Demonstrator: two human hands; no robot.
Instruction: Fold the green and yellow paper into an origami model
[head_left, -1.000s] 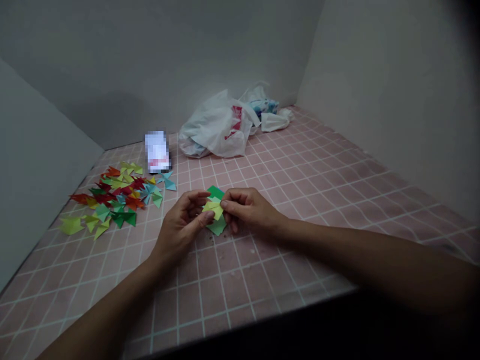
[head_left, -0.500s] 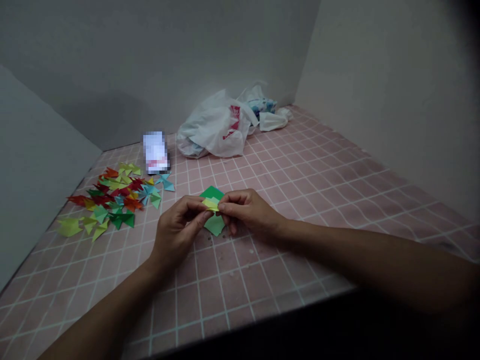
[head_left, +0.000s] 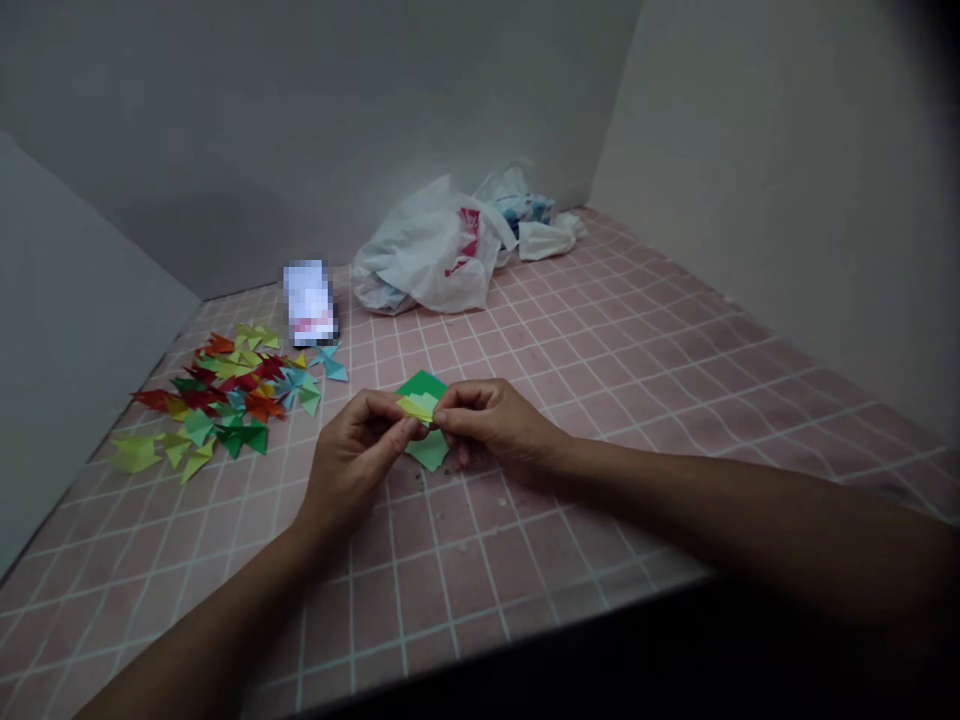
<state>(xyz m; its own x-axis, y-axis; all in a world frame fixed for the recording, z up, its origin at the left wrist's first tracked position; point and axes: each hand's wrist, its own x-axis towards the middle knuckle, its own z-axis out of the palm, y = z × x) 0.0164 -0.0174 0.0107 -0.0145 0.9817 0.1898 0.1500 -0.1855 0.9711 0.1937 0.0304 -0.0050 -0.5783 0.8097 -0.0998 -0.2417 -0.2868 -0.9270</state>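
A small piece of folded yellow paper point(head_left: 417, 408) is pinched between my two hands near the middle of the view. My left hand point(head_left: 360, 445) grips its left end between thumb and fingers. At the right end, the fingertips of my right hand point(head_left: 495, 420) are closed on the same paper. Below and behind it lie paper sheets on the table: a darker green sheet point(head_left: 421, 383) shows on the far side, a pale green one point(head_left: 429, 452) on the near side. My hands partly cover these sheets.
Several folded paper pieces point(head_left: 225, 390) in red, yellow, green and blue lie in a loose group at the left. A lit phone point(head_left: 309, 300) with a blurred screen stands behind them. White plastic bags point(head_left: 427, 250) rest by the back wall on the pink checked tablecloth point(head_left: 600, 330).
The left fingers and the yellow paper's left end have shifted slightly left, with more of the paper showing. My right hand stays nearly in place, still pinching.
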